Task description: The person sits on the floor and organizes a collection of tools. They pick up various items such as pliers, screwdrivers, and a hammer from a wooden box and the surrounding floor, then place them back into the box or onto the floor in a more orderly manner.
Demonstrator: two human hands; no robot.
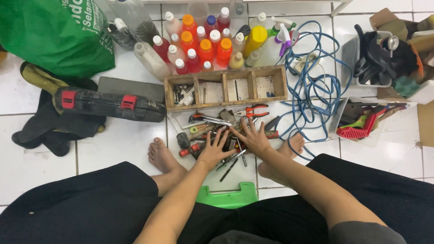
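Observation:
A heap of hand tools lies on the white tiled floor between my bare feet: screwdrivers, red-handled pliers and other metal pieces. My left hand rests flat on the near left of the heap, fingers spread. Beside it, my right hand lies palm down on the heap, fingers spread too. Neither hand grips anything. Just beyond the heap stands a wooden tray with several compartments, holding small metal parts.
Several plastic bottles with coloured caps stand behind the tray. A black tool case lies left, a green bag at far left. A blue cable coils right, beside white bins. A green stool edge is beneath me.

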